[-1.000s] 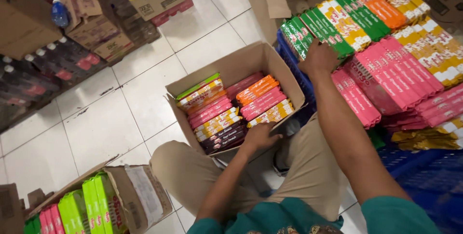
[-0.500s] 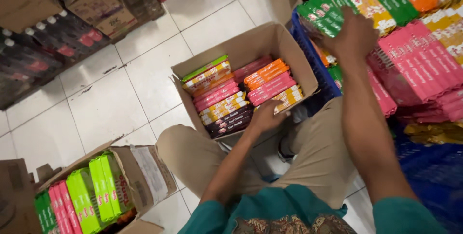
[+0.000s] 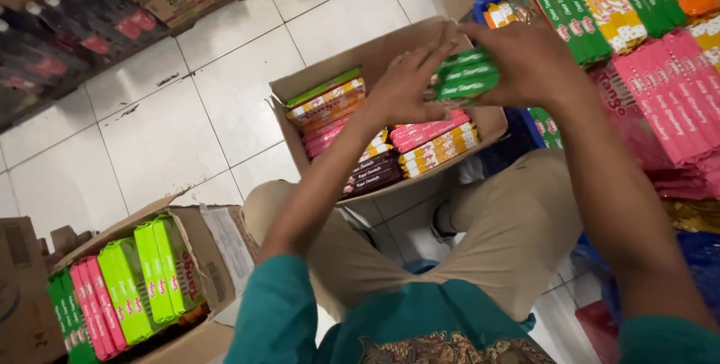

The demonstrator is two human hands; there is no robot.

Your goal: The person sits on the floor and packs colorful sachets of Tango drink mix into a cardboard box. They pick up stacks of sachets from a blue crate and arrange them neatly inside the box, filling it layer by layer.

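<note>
Hands meet over the open carton: my right hand [image 3: 529,60] is closed around a small stack of green packets [image 3: 461,79], and my left hand [image 3: 401,86] presses flat-fingered against the stack's near end, steadying it. I judge this the carrying step, with the stack poised above the cardboard box [image 3: 300,86] between my knees. Setting it down calls for a gap among the pink, yellow and brown packs [image 3: 420,142], which already fill most of the box. The blue crate [image 3: 525,127] crowds the right wall; white floor tiles [image 3: 165,154] lie on the left.
</note>
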